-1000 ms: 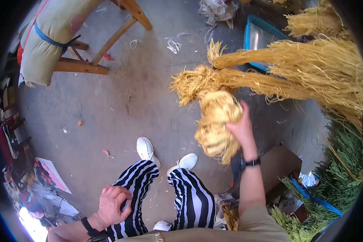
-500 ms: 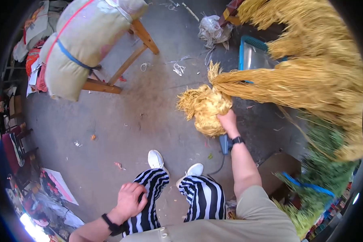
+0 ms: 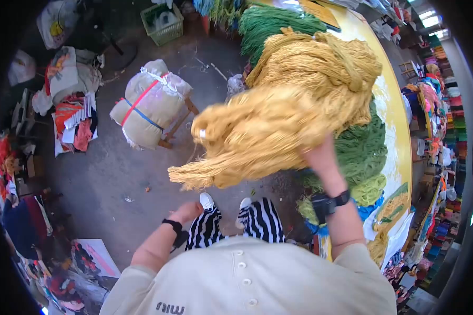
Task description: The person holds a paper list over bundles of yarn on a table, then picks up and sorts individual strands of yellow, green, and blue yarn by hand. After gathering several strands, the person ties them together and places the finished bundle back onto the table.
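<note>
My right hand is closed on a large hank of golden-yellow yarn, lifted over the floor with its loose ends spread to the left. Motion smears the yarn, and its strands hide the fingertips. Behind it, a thick pile of the same golden yarn lies on the table, overlapping the raised hank in this view. My left hand hangs low in front of my left leg, its fingers curled in with nothing showing in them.
Green yarn lies along the yellow-edged table on the right. A strapped pale bundle rests on a wooden stool at the left, and a green basket stands further back. Colourful stacks line the far right.
My right hand has risen from low near the floor, bringing the yellow yarn up towards the table. The view has lifted and widened, and my left hand stays low.
</note>
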Demonstrator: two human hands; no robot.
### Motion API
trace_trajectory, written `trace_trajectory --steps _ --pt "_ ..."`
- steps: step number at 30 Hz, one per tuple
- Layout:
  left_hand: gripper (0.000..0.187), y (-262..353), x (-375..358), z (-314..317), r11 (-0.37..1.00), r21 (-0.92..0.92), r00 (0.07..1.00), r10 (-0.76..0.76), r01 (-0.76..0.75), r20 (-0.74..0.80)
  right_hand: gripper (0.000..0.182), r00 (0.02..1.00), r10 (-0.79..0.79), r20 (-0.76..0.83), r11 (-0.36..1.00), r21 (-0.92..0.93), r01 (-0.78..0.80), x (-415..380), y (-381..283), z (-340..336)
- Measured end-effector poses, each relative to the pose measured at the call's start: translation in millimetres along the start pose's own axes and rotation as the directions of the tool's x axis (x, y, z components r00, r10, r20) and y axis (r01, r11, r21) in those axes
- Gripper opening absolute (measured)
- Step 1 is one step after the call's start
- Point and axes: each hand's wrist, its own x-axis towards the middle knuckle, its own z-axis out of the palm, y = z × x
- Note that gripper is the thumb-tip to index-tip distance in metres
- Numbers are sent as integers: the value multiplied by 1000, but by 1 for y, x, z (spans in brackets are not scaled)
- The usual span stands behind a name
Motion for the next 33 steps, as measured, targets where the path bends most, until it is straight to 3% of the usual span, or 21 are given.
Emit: trace_trajectory --steps 1,2,3,4,7,9,11,12,13,14,15,17,19,21,22,24,25,27,29,31,33 --pt "28 1 -7 -27 1000 27 998 16 -15 -64 32 984 -97 -150 975 -214 64 1 11 -35" --pt "28 7 -12 -56 999 48 992 27 -21 -127 29 928 -103 -359 969 -246 13 10 20 -67" --pt "24 12 -16 -79 988 94 967 -96 121 -237 31 945 -161 -285 883 -469 9 21 15 -116" --pt "21 -2 -17 -91 995 11 901 -83 97 -425 36 828 -320 -461 842 -539 25 41 30 -147" --pt "24 -6 -25 -140 962 -80 832 -266 261 -486 36 689 -218 -691 976 -161 148 84 10 -226" --pt "27 -4 -22 -164 949 -151 846 -314 275 -432 28 660 -165 -732 955 48 292 109 29 -255" --pt "27 14 -23 -178 949 -157 835 -316 275 -450 26 656 41 -753 929 270 252 150 143 -282" --pt "27 25 -21 -183 949 -189 824 -313 252 -472 24 702 -72 -708 973 -205 -107 186 254 -303" --pt "27 36 -16 -190 951 -169 823 -310 260 -475 29 715 71 -695 996 9 -90 195 268 -279" --pt "25 46 -12 -196 949 -199 862 -307 244 -404 47 841 361 -404 916 -15 -400 194 275 -263" --pt "24 58 -5 -201 947 -228 899 -292 225 -325 55 880 446 -161 890 -28 -456 169 214 -251" --pt "23 91 12 -222 950 -235 936 -263 208 -236 62 898 425 -115 903 -20 -430 153 253 -218" --pt "23 116 44 -254 978 -157 984 -150 134 -93 55 921 291 -258 948 -50 -313 112 275 -180" --pt "24 175 71 -293 987 157 991 -2 23 -134 48 841 438 -318 899 153 -411 62 237 -157" --pt "26 214 87 -307 968 251 987 69 -32 -142 43 816 445 -369 893 116 -434 32 224 -147" --pt "34 251 136 -316 902 66 898 431 -426 -91 36 759 513 -402 854 147 -500 -28 188 -116" --pt "38 269 165 -322 882 187 902 426 -432 74 33 731 563 -386 824 202 -529 -58 171 -104" --pt "55 304 215 -316 708 503 869 417 -495 268 30 570 733 -371 678 341 -651 -120 124 -75" --pt "66 311 262 -298 644 628 899 337 -436 280 29 376 847 -376 514 395 -762 -193 78 -32" --pt "77 342 286 -274 621 713 944 177 -327 279 26 208 907 -366 339 344 -875 -274 34 25" --pt "77 289 391 -231 695 627 907 88 -353 413 21 19 945 -325 138 347 -928 -335 -37 89"
